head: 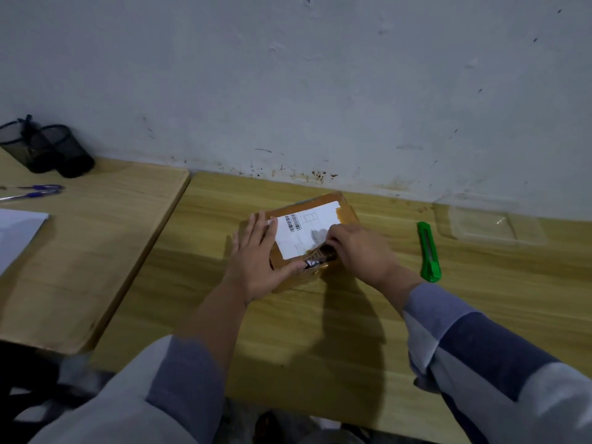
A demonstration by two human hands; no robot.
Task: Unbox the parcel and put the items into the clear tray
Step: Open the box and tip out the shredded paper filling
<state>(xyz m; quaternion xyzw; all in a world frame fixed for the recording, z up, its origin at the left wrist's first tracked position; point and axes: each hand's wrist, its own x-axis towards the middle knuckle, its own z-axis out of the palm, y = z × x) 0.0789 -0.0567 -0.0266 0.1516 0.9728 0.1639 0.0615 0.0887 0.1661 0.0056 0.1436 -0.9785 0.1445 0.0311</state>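
Note:
A brown cardboard parcel (344, 208) with a white shipping label lies on the wooden table near the wall. My left hand (256, 261) rests flat on the parcel's left side, thumb stretched toward the near edge. My right hand (358, 251) is at the parcel's near right corner, fingers curled on a dark, shiny item (318, 255) that shows in a torn opening there. What the item is cannot be made out. The clear tray (490, 224) stands empty at the right, close to the wall.
A green utility knife (429, 251) lies between the parcel and the tray. The adjoining table on the left carries black mesh pen holders (48, 149), blue pens (35, 192) and white paper (16, 235). The wall runs along the tables' far edge.

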